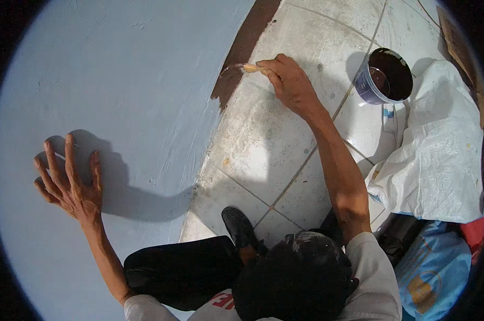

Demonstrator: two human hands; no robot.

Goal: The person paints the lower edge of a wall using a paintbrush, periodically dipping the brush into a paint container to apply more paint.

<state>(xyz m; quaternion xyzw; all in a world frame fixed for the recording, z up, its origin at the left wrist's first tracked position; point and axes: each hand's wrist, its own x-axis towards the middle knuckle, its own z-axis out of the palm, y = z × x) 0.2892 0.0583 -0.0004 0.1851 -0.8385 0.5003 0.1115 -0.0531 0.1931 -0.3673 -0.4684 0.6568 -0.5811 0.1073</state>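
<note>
My right hand (292, 84) grips a paintbrush (251, 68) by its pale wooden handle. The bristles touch a band of dark brown paint (242, 56) along the bottom of a light blue wall (125, 80). This band has a ragged lower end beside the brush; below it the wall's foot is blue. With fingers spread, my left hand (71, 180) is at the wall further left and holds nothing. Whether the whole palm touches it I cannot tell. To the right of my right hand, a plastic bucket (372, 90) holds dark brown paint, its inner wall coated with it.
White floor tiles (302, 176), dusty and spotted, meet the wall. A white woven sack (442, 152) lies beside the bucket. Below it are a blue printed bag (434, 269) and something red (474, 236). A dark shoe (238, 226) and bent knee (181, 269) are near the wall.
</note>
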